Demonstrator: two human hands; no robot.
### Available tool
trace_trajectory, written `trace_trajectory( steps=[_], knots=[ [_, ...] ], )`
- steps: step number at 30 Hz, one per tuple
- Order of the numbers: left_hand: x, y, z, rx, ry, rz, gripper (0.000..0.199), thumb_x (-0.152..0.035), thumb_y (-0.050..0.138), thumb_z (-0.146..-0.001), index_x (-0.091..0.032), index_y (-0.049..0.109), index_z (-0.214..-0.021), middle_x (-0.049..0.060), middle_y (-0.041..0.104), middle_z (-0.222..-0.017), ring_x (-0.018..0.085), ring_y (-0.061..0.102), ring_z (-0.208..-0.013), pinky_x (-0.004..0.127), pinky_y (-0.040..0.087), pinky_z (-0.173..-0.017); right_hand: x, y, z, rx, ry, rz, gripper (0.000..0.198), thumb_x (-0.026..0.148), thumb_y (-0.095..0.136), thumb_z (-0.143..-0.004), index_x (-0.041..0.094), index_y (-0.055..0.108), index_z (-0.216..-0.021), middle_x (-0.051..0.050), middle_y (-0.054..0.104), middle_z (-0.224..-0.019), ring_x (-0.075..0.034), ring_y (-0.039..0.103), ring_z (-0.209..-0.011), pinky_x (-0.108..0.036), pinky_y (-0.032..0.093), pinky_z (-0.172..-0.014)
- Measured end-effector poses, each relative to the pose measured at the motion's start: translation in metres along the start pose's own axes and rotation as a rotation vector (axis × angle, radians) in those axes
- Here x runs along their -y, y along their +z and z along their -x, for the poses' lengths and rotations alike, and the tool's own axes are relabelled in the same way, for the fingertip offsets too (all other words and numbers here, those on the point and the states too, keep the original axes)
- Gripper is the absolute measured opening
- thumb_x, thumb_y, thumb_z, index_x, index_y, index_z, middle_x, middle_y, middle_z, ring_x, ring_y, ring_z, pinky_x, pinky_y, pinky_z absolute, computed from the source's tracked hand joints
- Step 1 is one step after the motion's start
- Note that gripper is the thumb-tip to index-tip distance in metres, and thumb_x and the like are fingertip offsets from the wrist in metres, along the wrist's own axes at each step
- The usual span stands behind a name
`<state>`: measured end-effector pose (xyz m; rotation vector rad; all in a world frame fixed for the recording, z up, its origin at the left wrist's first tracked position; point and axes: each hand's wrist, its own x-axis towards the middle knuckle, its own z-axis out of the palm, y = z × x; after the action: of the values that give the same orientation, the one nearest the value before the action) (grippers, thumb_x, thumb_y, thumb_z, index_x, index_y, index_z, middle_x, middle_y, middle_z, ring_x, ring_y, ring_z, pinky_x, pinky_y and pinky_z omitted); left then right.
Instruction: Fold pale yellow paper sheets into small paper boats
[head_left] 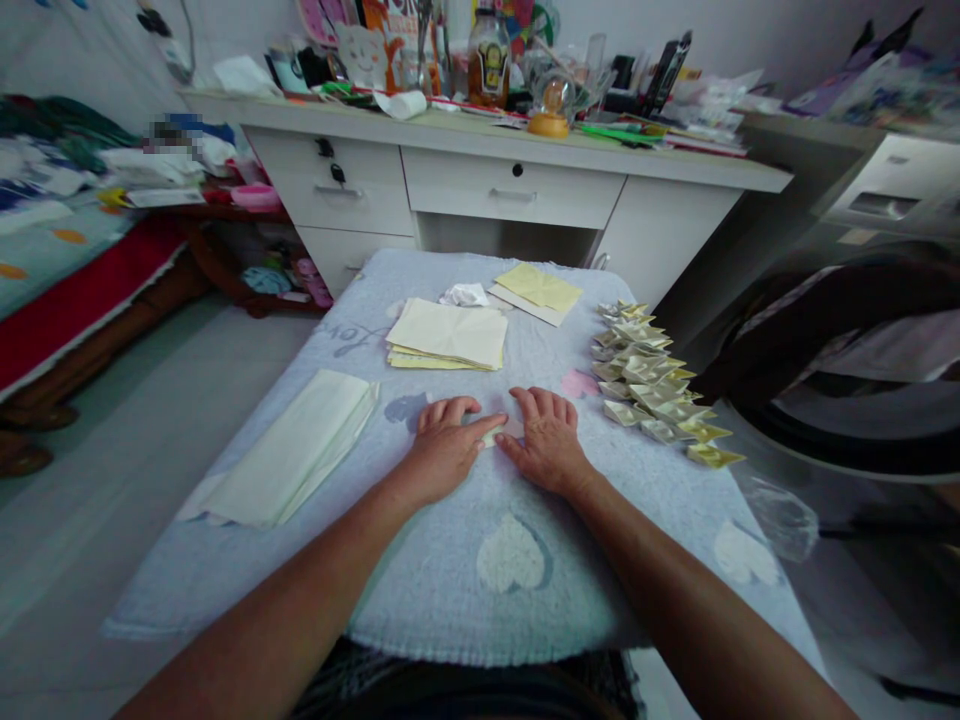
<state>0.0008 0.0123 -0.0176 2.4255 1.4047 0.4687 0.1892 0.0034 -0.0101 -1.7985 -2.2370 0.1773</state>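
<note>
A small folded piece of paper (490,437) lies on the cloth between my two hands, mostly covered by fingers. My left hand (448,445) presses it down, index finger stretched across it and thumb at its near edge. From the other side my right hand (546,440) rests with its thumb at the paper and its other fingers stretched out on the cloth. Beyond my hands sits a stack of cream and yellow paper sheets (448,332). Rows of folded paper boats (651,380) stand at the right. On the left lies a long folded bundle of pale paper (296,450).
A blue cloth with heart shapes (420,590) covers the table. Yellow sheets (536,288) and a crumpled white tissue (465,294) lie at its far side. Behind stands a cluttered white desk (517,190). A front-loading washing machine (862,330) is at right, a bed (67,300) at left.
</note>
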Motion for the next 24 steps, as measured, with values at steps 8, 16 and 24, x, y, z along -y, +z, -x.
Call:
trace_trajectory(
  steps=[8,16,24],
  knots=[
    [0.000,-0.001,-0.005,-0.061,0.062,0.081,0.032,-0.027,0.058,-0.086,-0.031,0.064,-0.117,0.004,0.053,-0.115,0.024,0.043,-0.110,0.042,0.034,-0.099,0.000,0.002,-0.001,-0.004,0.002,0.004,0.068,0.058,0.049,-0.085,0.020,0.038,-0.140,-0.015,0.047,-0.131,-0.032,0.040,-0.114,-0.046,0.027,-0.098],
    [0.004,0.003,-0.006,-0.026,0.071,0.053,0.034,-0.024,0.058,-0.086,-0.036,0.066,-0.117,0.004,0.053,-0.119,0.024,0.045,-0.112,0.043,0.036,-0.099,-0.013,-0.002,-0.002,0.031,0.059,-0.018,0.072,0.047,0.055,-0.084,0.024,0.029,-0.146,-0.013,0.047,-0.131,-0.031,0.041,-0.115,-0.048,0.027,-0.098],
    [0.002,0.000,-0.006,-0.013,0.059,0.066,0.033,-0.024,0.058,-0.086,-0.035,0.067,-0.115,0.004,0.053,-0.119,0.024,0.045,-0.111,0.044,0.037,-0.100,-0.037,-0.006,0.000,0.048,0.138,0.019,0.079,0.038,0.058,-0.082,0.030,0.019,-0.150,-0.013,0.045,-0.132,-0.033,0.042,-0.114,-0.048,0.029,-0.096]
  ],
)
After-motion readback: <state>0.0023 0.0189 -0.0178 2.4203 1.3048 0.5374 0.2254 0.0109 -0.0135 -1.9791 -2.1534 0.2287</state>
